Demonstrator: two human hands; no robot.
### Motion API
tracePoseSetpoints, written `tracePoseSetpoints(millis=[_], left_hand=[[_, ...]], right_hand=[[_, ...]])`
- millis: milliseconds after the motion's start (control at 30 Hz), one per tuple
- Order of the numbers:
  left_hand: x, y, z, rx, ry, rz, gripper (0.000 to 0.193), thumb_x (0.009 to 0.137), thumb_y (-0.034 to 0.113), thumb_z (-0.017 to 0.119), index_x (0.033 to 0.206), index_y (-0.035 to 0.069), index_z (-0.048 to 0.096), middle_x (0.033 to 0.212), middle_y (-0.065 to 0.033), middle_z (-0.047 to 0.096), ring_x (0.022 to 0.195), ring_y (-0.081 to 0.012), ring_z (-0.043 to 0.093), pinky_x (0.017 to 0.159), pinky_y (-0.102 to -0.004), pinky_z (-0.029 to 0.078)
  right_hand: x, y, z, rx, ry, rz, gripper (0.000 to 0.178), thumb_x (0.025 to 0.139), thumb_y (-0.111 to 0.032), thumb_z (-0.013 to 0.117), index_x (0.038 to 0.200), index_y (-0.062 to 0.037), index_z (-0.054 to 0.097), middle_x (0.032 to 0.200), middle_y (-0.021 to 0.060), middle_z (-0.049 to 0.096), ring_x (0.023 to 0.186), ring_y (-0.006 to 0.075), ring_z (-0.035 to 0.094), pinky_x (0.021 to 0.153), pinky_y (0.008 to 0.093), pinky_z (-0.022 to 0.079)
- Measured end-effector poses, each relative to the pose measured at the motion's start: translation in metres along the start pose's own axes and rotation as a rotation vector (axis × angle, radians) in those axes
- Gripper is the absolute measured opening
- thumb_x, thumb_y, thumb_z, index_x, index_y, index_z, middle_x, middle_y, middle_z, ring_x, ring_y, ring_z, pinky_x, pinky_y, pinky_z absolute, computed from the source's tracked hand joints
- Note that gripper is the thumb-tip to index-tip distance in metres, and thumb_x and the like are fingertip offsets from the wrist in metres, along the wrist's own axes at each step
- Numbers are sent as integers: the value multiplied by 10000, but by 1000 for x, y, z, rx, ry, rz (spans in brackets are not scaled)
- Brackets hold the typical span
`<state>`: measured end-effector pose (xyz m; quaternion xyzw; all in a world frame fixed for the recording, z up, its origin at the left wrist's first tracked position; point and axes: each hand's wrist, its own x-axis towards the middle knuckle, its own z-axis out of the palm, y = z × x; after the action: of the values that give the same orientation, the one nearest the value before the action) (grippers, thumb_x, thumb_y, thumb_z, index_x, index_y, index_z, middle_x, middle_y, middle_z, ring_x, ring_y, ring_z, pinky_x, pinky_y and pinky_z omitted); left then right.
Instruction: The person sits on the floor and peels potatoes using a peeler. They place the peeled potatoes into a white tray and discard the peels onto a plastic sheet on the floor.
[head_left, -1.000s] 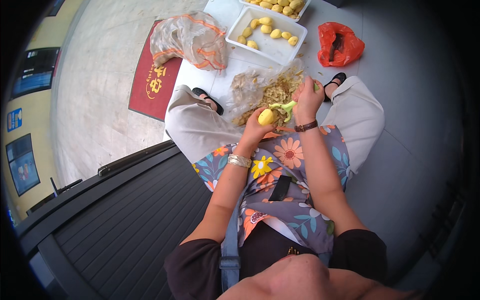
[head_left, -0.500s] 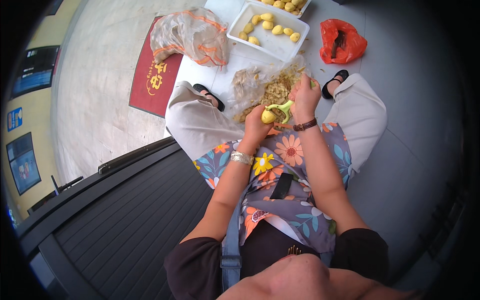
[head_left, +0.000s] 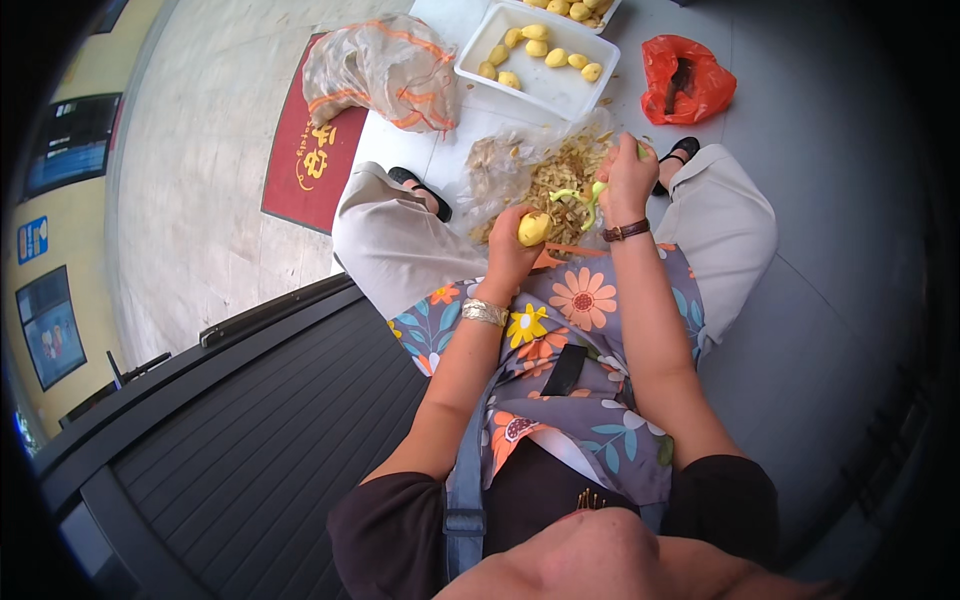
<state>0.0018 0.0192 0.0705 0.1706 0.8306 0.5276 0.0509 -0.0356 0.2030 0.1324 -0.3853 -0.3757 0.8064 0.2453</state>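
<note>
At the left, the sack (head_left: 380,75) lies where it lay half a second ago; through its cloudy wall I cannot make out what is inside. The clear bag (head_left: 492,165) is crumpled, and its near side is hidden by my hands. My left hand (head_left: 510,250) stays curled around the potato (head_left: 534,229), which sits near its fingertips; the far-side fingers I cannot see well. More of the potato shows now than before. Above, the tub (head_left: 565,97) holds the same potatoes; a second tub (head_left: 608,24) behind it is cut by the upper edge. The peels (head_left: 560,185) are heaped beyond my potato. The peeler (head_left: 592,208) was over the potato earlier; now it has gone right and stands apart from it. Its blade is too small to tell. My right hand (head_left: 630,185) is closed around its handle, mostly covering it. Rightmost, the red bag (head_left: 700,85) holds something dark, its kind unclear.
</note>
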Motion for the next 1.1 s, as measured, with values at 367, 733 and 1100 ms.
tracePoseSetpoints(millis=[367,733,1100], left_hand=[[-3,10,-6,-93,-35,-56,360,597,1,698,910,54,526,846,-88,565,770,-235,558,706,-309,451],[-1,21,-11,-406,-205,-336,377,616,-36,664,935,69,493,889,-22,525,797,-127,522,694,-245,438],[-3,14,-12,-1035,-360,-594,537,629,-121,590,1007,118,292,921,-64,465,736,-153,528,579,-257,477]], right_hand=[[13,25,-9,-210,130,-25,145,816,-133,502,828,4,455,542,39,445,365,125,405,338,281,336],[-2,21,3,-174,47,-103,139,809,-121,517,783,-40,406,540,21,435,364,105,385,328,262,297],[-21,13,13,-140,-42,-138,181,816,-156,548,839,-48,405,522,8,399,369,89,348,337,242,265]])
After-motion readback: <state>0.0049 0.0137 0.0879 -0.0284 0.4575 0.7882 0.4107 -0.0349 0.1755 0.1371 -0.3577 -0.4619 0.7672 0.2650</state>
